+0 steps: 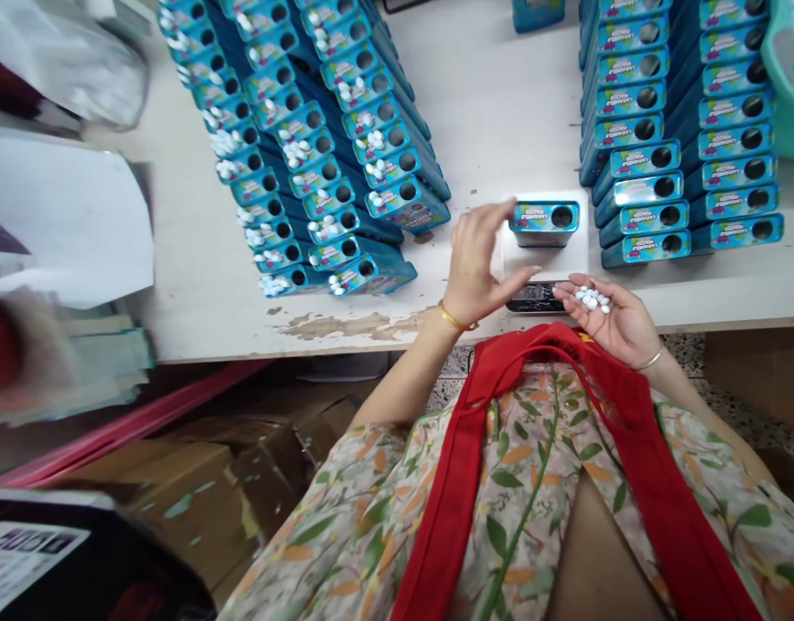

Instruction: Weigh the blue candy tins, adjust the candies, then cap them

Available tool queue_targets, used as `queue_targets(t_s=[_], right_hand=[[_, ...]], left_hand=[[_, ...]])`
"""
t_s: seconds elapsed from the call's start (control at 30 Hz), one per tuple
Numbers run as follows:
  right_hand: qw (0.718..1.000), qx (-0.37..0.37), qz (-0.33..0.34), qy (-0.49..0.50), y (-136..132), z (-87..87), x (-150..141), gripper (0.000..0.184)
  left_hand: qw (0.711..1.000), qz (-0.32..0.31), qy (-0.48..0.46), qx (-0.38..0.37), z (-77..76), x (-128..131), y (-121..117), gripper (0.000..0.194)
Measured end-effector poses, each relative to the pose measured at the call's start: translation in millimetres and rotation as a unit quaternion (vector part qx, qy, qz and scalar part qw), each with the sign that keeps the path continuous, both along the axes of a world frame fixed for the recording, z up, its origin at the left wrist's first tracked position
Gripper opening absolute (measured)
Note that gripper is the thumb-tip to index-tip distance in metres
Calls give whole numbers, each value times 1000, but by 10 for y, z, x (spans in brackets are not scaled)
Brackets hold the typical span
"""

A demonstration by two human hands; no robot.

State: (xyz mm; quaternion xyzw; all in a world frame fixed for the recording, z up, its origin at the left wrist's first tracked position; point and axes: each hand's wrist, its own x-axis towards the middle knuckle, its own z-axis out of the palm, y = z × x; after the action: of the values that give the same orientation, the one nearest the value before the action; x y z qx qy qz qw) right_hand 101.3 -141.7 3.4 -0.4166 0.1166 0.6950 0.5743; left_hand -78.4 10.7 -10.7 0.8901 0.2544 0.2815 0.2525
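A blue tin [543,220] with a round hole in its top stands on the white kitchen scale [510,259], whose lit display [530,294] faces me. My left hand [478,263] is open beside it, fingers and thumb spread. Its fingertips reach the tin's upper left edge; whether they touch it I cannot tell. Palm up in front of the scale, my right hand [608,319] cups a small heap of white candies [592,299], its fingertips near the display.
To the left, blue tins [406,203] stand in several rows, many with white candies on top. More tins [646,246] with open holes line the right side. A turquoise tub [789,95] sits at the far right. Cardboard boxes [157,492] lie below the table's front edge.
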Motion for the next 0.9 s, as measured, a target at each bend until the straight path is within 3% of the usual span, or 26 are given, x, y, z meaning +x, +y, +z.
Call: queue_targets(t_s=[0.1, 0.2, 0.27, 0.33, 0.43, 0.53, 0.73, 0.9], right_hand=[[1000, -1, 2, 13, 68, -84, -45, 22], [1000, -7, -2, 26, 154, -107, -80, 22], [999, -15, -33, 33, 218, -79, -92, 24], [996, -10, -73, 43, 286, -34, -93, 28], [992, 2, -102, 70, 381, 20, -84, 29], [992, -7, -92, 86, 456, 37, -88, 28], [993, -1, -67, 100, 540, 57, -161, 26], [992, -7, -65, 105, 512, 30, -152, 27]], left_hand=[[998, 13, -26, -54, -349, 122, 211, 99], [993, -61, -43, -87, -485, 286, 359, 82], [991, -113, -41, -62, -400, 347, 346, 61], [990, -140, -2, 13, -234, 334, 273, 45], [977, -131, 62, 154, -21, 220, 165, 29], [965, -111, 42, 235, 29, 99, 116, 23], [983, -62, 61, 164, -130, -36, 116, 24], [983, -38, 77, 160, -231, -43, 152, 28]])
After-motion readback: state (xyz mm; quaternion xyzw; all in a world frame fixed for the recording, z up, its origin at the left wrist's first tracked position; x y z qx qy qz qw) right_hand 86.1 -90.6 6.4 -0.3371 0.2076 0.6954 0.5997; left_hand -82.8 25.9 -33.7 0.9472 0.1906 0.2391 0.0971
